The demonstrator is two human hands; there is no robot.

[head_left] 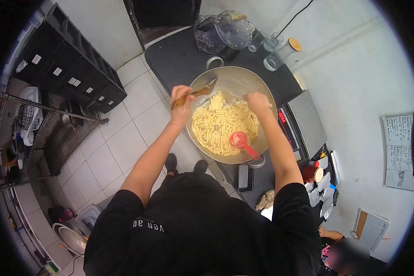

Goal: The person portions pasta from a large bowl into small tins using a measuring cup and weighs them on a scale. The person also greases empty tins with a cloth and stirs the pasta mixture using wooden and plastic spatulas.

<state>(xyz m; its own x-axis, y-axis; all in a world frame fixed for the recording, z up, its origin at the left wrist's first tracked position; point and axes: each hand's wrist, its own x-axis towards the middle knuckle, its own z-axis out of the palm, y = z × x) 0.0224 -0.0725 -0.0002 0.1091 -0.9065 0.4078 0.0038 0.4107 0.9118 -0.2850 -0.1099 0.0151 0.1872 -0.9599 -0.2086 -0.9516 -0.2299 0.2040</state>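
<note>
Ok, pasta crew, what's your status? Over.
Left hand gripping wooden spatula. Right hand over wide metal pot, grip unclear. Short pasta inside. Red scoop resting on pasta, possibly in the way.

The other person (342, 255) is cut off by the lower edge, head blurred. Writing on the wall sheet (399, 149) is too small to read, and the right fingertips (249, 98) are hard to make out.

“ven” on shirt (193, 230), blurred digits (282, 116) on scale (290, 133)
</note>
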